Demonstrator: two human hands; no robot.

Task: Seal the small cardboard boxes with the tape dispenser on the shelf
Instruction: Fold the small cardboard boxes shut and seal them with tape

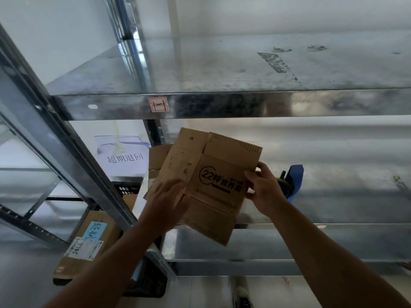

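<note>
- Flattened cardboard box [213, 181] — centre of frame, tilted, held up in front of the metal shelf [344, 174].
- Left grip [165, 196], blurred, closed over the box's lower-left edge.
- Right grip [264, 190] pinches the box's right edge, thumb on the printed face.
- Blue tape dispenser [293, 178] — on the shelf, just behind the right grip.

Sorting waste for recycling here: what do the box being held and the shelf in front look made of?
The box looks like brown corrugated cardboard, matte, going by its creased flaps and printed face. The shelf seems to be galvanized steel sheet: grey and mottled, with dull reflections along its front lip.
</note>
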